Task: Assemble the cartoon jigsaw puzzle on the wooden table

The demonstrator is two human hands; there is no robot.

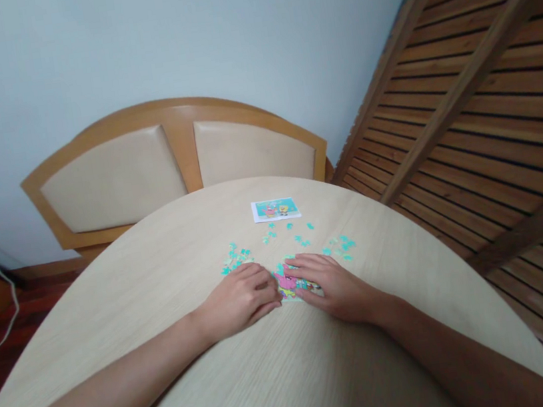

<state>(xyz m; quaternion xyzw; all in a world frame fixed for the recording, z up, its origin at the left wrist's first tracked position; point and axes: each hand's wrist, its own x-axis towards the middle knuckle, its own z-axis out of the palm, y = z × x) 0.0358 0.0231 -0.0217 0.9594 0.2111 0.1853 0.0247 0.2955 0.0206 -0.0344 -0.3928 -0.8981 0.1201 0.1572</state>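
Observation:
A partly assembled jigsaw puzzle [288, 282], with pink, yellow and teal cartoon parts, lies flat on the table between my hands. At its left edge rests my left hand [244, 295], fingers curled and drawn together; whatever they may hold is hidden. My right hand [331, 286] lies over the puzzle's right side, fingers stretched out and apart, covering part of the picture. Loose teal jigsaw pieces [236, 257] are heaped just beyond my left hand. More loose pieces [343, 245] lie beyond my right hand, and several others [298, 240] are scattered between.
A reference picture card [276, 209] with two cartoon figures lies farther back on the round wooden table [170, 271]. Behind the table stands a padded wooden headboard [187, 141] against a pale wall. Wooden slats [479, 100] rise on the right. A white cable [12, 300] hangs at the left.

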